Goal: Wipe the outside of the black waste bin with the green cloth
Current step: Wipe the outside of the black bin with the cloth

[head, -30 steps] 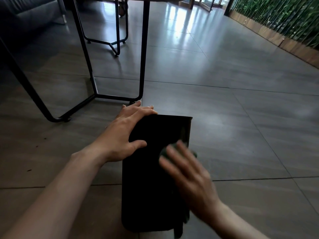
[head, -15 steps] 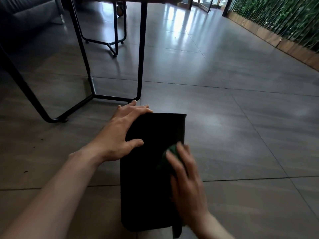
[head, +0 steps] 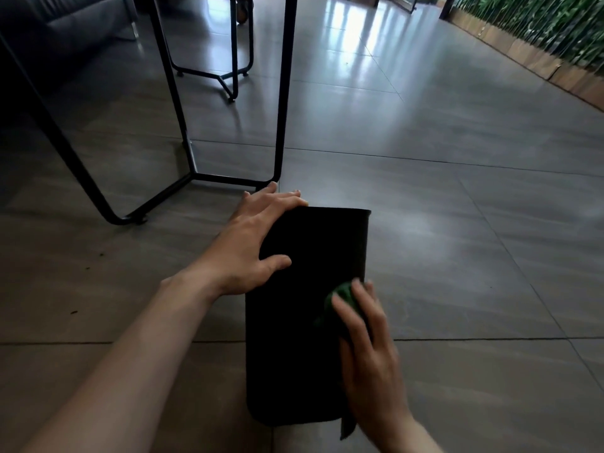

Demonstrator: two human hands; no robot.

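The black waste bin [head: 304, 338] lies on its side on the grey tiled floor, its open end pointing away from me. My left hand [head: 251, 243] rests flat on the bin's upper left part, fingers spread over the far edge. My right hand [head: 366, 348] presses the green cloth [head: 343, 295] against the bin's right edge. Only a small bunch of cloth shows past my fingertips, and a dark strip of it hangs below my wrist.
Black metal table legs [head: 281, 93] stand just beyond the bin on the left, their floor bar close to my left fingertips. A second leg frame [head: 225, 76] is farther back. A dark sofa [head: 65, 24] is at top left, a planter wall [head: 539, 40] at top right.
My right hand with the cloth has slid toward me and to the bin's right edge. My left hand has stayed in place on the bin.
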